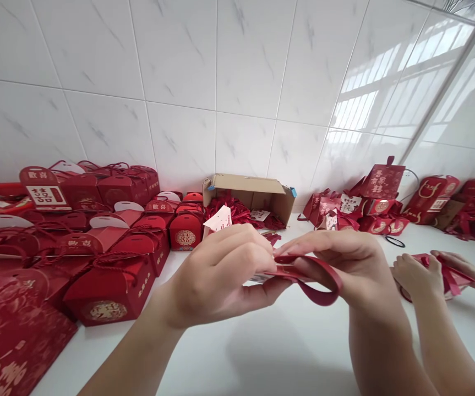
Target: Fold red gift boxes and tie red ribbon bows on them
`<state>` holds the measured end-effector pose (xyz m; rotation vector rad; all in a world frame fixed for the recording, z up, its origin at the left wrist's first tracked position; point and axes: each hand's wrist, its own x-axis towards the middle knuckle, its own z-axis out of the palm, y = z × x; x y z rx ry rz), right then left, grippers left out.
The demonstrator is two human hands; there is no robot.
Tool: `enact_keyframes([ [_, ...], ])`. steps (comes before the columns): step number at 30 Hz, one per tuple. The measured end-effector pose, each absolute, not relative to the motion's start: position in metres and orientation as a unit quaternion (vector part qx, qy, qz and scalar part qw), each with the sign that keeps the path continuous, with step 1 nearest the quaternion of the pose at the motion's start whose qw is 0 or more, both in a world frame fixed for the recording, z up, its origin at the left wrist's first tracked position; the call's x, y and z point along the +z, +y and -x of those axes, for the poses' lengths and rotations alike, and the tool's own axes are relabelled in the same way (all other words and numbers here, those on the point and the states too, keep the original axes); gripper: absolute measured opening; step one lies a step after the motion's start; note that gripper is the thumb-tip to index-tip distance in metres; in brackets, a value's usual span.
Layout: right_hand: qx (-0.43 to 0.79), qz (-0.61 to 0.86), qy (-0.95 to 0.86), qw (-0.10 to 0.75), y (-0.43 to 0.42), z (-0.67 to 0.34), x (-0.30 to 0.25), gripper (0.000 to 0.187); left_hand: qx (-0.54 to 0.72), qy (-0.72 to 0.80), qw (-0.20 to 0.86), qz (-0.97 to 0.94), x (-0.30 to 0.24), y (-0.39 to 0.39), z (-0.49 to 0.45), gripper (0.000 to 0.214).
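My left hand [224,272] is closed, its thumb and fingers pinching the edge of a small red paper gift box, which I see nearly edge-on. A wide red ribbon loop [327,291] hangs from that box on the right. My right hand [347,256] is closed on the same box from the other side, fingertips near the base of the loop. Both hands hold it above the white table [290,341]. Much of the box is hidden behind my fingers. A pale card flap with red specks [219,220] shows above my left hand; whether it belongs to the box I cannot tell.
Rows of red gift boxes with cord handles [111,291] fill the left side. An open cardboard carton [247,184] of red ribbons stands against the tiled wall. More red boxes [381,181] sit at back right. Another person's hands [421,278] handle a red box at right.
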<state>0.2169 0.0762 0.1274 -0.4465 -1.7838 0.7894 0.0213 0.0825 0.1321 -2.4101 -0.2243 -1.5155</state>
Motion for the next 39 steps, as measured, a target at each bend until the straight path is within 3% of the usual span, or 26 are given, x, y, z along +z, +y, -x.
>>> enact_keyframes([
  [18,0.344,0.107,-0.820,0.446,0.088,-0.224,0.132,0.014,-0.524,-0.073,0.135,0.838,0.131,0.083,-0.021,0.027],
  [39,0.306,0.116,-0.809,0.489,0.086,-0.227,0.128,0.019,-0.537,-0.088,0.115,0.831,0.133,0.081,-0.022,0.025],
])
